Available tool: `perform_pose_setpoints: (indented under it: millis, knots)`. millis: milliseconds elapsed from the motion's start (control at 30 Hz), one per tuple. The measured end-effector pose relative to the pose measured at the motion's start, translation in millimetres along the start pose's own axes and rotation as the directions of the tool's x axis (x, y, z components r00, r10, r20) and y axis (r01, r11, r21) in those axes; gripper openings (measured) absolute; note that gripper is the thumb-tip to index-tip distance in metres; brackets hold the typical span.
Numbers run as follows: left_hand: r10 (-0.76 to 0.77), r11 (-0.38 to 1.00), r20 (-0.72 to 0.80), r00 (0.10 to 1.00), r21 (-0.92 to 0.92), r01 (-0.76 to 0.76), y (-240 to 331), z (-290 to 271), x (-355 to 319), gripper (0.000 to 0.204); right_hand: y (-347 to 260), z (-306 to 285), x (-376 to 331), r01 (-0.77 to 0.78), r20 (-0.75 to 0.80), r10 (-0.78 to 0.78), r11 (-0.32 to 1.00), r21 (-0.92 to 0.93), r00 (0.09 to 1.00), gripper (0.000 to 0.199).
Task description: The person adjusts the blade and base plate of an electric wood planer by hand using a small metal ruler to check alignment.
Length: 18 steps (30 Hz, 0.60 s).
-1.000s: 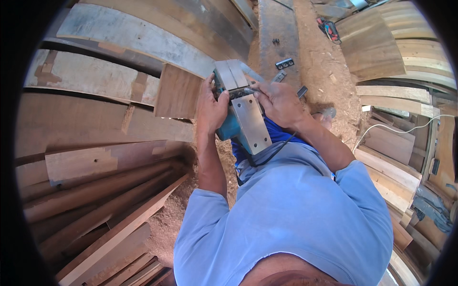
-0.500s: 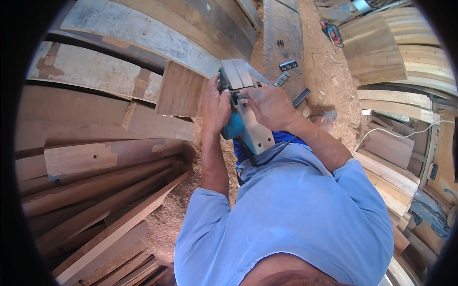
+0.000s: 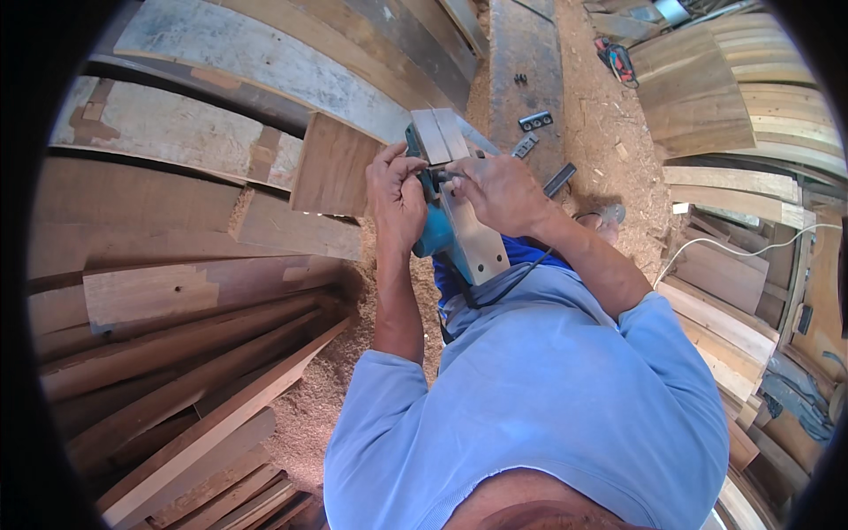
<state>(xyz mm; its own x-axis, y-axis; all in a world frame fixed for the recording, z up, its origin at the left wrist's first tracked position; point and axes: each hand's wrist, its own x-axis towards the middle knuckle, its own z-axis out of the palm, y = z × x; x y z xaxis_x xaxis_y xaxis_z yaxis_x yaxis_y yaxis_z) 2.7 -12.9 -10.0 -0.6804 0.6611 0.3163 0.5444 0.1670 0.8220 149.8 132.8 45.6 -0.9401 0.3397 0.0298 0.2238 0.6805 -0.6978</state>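
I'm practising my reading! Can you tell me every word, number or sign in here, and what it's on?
There are none that can be read.
Electric planer: no readable lettering on the parts that show.
Blue shirt: no lettering shows.
Red-and-black tool: too small and blurred to tell if it has any.

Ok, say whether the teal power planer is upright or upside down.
Upside down: the power planer has its flat metal sole plates facing up toward the camera, with its teal body below them.
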Motion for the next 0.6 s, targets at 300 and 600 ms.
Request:
perform_pose_setpoints:
  millis: [300, 600]
  knots:
    - [-0.003, 0.997, 0.021, 1.0, -0.078, 0.005, 6.6, -2.5, 0.6, 0.026, -5.2, -4.8, -20.9, 0.056, -0.23, -0.048, 0.998, 0.031, 0.972, 0.038]
    - [-0.019, 1.0, 0.0, 1.0, -0.005, 0.019, 11.1, -2.8, 0.3, 0.025, 6.4, 20.1, -25.4, 0.099, -0.243, -0.087, 0.994, 0.039, 0.966, 0.041]
